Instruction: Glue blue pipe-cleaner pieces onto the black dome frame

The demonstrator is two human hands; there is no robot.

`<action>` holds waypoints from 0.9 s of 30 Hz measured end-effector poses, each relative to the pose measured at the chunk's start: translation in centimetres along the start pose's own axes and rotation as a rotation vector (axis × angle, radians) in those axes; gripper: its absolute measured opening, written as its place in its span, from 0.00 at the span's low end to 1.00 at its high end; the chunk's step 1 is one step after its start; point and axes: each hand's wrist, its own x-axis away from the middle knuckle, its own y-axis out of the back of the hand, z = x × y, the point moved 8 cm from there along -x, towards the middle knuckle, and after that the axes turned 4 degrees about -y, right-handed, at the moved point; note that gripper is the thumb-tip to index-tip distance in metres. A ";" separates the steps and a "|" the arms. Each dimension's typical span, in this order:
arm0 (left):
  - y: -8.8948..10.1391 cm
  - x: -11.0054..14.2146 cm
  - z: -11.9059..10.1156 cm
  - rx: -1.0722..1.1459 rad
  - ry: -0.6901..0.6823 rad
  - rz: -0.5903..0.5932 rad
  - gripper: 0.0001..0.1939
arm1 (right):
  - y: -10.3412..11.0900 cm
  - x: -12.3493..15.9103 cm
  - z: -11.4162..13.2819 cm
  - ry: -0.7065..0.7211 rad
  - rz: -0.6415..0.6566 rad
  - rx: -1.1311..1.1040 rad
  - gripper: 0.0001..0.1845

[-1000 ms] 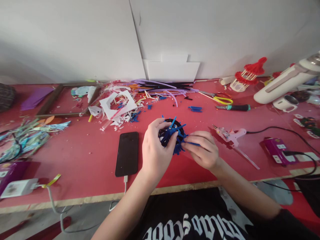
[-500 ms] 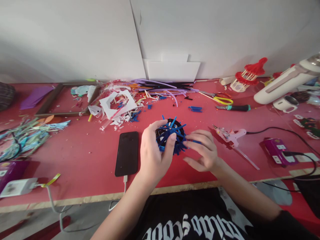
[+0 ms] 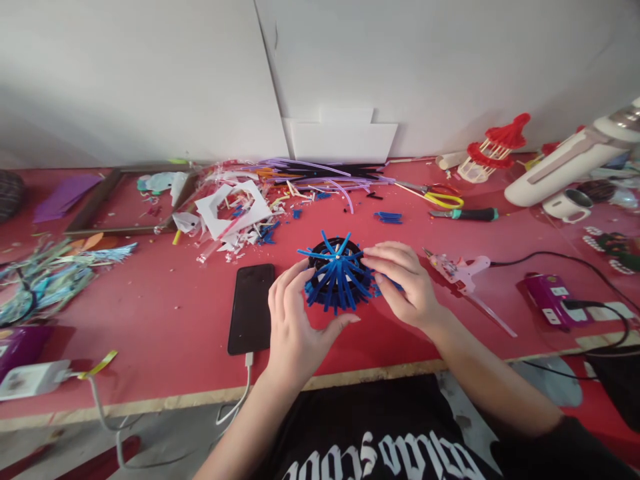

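A cone-shaped craft piece point(image 3: 339, 277) made of blue pipe-cleaner strips fanned over black rings sits on the red table between my hands. Its strips meet at a small pale centre, and several stick out toward the back. My left hand point(image 3: 299, 320) is open along its left side, fingertips at the edge and thumb stretched out in front, apart from it. With fingers and thumb, my right hand point(image 3: 403, 283) grips the piece's right edge. Some blue bits show under the right hand, partly hidden.
A phone point(image 3: 251, 310) on a cable lies to the left. On the right are a pink glue gun point(image 3: 463, 270), cutters point(image 3: 465, 214), yellow-handled scissors point(image 3: 443, 198) and a purple power socket point(image 3: 550, 300). Short blue strips point(image 3: 389, 217), scraps point(image 3: 235, 213) and purple pipe cleaners point(image 3: 320, 170) lie behind.
The craft piece has gone from being held tilted in my left hand to sitting on the table. My left hand has let go and spread; my right fingers have closed in on its edge.
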 end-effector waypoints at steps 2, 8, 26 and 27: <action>0.0 0.1 0.2 0.009 -0.006 0.010 0.40 | -0.2 -0.1 0.1 0.026 0.023 -0.017 0.22; 0.4 -0.3 0.8 0.059 -0.090 0.125 0.39 | 0.0 -0.2 0.6 0.057 0.051 -0.047 0.21; -0.4 -0.6 -0.9 0.002 -0.076 0.084 0.48 | 0.8 2.6 3.2 -0.176 -0.081 0.128 0.26; -0.5 -0.5 -0.9 -0.012 -0.075 0.076 0.48 | 1.4 2.7 2.5 -0.191 -0.115 0.143 0.25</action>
